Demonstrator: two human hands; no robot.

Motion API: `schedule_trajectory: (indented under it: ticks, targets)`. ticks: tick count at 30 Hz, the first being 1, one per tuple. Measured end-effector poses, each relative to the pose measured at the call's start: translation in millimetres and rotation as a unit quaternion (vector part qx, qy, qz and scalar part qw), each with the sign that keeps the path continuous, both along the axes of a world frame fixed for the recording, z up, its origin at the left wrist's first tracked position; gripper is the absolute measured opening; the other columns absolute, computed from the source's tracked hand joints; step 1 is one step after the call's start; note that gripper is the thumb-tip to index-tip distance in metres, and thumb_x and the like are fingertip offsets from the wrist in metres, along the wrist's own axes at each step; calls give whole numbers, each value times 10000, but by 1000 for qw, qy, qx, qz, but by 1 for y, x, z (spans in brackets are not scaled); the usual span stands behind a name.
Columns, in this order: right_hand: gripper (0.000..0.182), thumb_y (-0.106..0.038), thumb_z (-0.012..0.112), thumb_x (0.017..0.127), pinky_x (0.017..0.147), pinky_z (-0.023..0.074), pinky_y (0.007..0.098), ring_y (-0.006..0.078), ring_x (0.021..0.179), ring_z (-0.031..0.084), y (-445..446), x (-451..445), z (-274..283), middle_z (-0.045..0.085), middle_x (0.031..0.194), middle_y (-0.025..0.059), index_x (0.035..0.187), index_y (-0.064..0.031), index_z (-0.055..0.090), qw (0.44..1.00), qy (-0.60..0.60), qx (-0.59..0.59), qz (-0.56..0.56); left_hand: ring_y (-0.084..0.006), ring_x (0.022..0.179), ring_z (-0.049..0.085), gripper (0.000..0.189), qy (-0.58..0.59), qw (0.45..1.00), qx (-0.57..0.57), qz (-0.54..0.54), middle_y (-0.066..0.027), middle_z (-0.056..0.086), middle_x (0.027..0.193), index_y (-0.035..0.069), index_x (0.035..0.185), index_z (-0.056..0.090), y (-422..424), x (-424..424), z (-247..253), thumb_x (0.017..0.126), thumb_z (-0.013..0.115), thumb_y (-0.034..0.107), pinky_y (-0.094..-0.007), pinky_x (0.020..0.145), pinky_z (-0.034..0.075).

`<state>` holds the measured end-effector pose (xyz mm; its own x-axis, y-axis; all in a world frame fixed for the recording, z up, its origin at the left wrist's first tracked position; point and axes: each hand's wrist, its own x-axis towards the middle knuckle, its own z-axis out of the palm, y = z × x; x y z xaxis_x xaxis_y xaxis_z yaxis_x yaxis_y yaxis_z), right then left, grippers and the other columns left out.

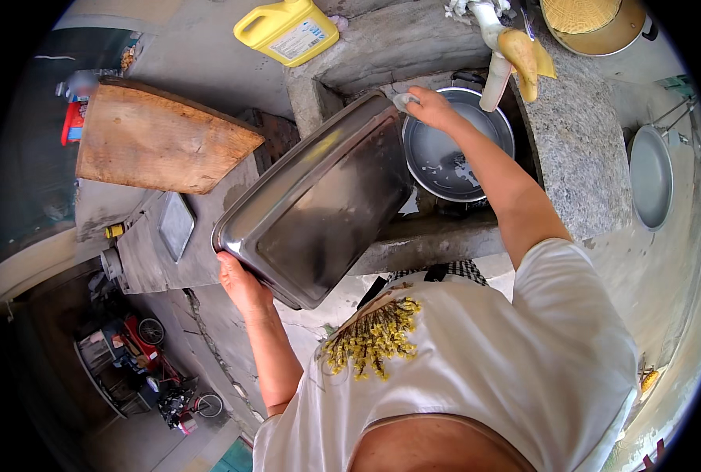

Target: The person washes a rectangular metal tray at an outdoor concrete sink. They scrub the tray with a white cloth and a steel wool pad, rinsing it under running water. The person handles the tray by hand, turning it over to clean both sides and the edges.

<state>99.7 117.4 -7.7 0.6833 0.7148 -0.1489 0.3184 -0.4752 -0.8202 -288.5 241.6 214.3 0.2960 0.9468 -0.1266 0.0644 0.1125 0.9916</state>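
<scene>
A large rectangular stainless steel pan [327, 203] is tilted over the front left side of a concrete sink [439, 236], its underside facing me. My left hand [245, 286] grips the pan's rim at its near left end. In my right hand [433, 109] is a pale grey scrubbing pad or cloth [406, 102], close to the pan's far right corner; whether it touches the metal, I cannot tell. Below my right forearm, a round metal pot [442, 153] holding some water stands inside the sink.
A yellow jug [288, 35] stands behind the sink. The tap [492, 29], wrapped in pale material, hangs over the pot. To the left are a wooden board [161, 138] and a small metal tray [177, 226]. A wide pan with a woven basket [583, 15] sits at the far right.
</scene>
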Motion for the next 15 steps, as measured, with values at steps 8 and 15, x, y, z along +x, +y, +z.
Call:
schedule_trajectory:
  ticks: [8,15]
  targets:
    - [351,-151,481,828,914,407,364,296,1117,421,-114,-12,-84,442,1202,97,1177,-167,521,909,-263,-312,-88,-218,975,551,541,-4,998,-31,51,-99,559,1101,11,1161,485,-2,59,10,875,471,470,-349,838,457]
    - [276,-101,439,830,911,402,390,303,1152,402,-124,-30,-130,434,1208,114,1079,-115,559,939,-15,-334,75,-191,969,544,496,64,996,-36,56,-82,564,1086,15,1125,505,-5,109,-5,908,413,452,-306,818,456]
